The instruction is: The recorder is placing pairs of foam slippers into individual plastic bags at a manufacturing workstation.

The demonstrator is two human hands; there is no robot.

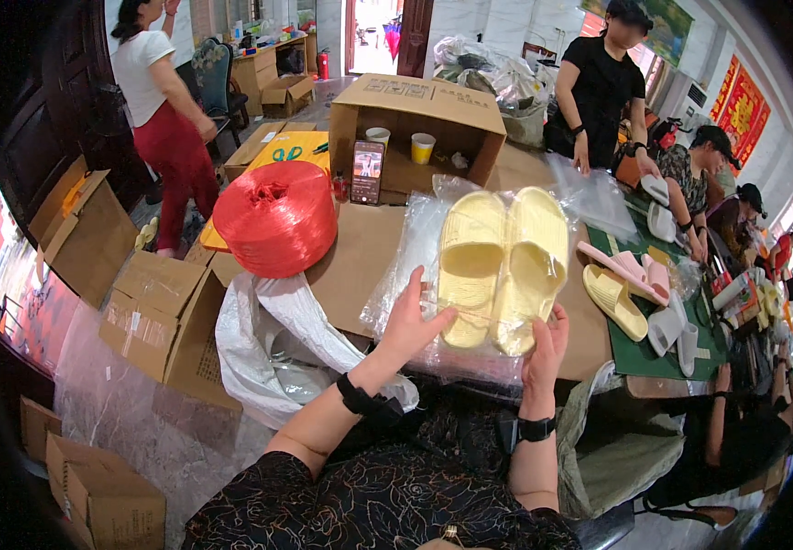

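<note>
A pair of pale yellow slippers (470, 291) lies side by side in a clear plastic bag (394, 298) on the cardboard-covered table. My left hand (412, 321) grips the bag's left side, its thumb resting by the heel of the left slipper. At the lower right corner, my right hand (546, 348) has thumb and fingers closed around the bag's edge near the other heel. To the right, on a green mat (703, 362), are a loose yellow slipper (614, 302), pink slippers (630, 272) and grey slippers (667, 328).
A big roll of red plastic twine (274, 220) stands left of the bag. Behind are a phone (366, 172) and an open carton (415, 96) with paper cups (422, 148). A white sack (268, 344) hangs at the table's front. Co-workers (598, 92) handle slippers on the right; another person (160, 119) stands left.
</note>
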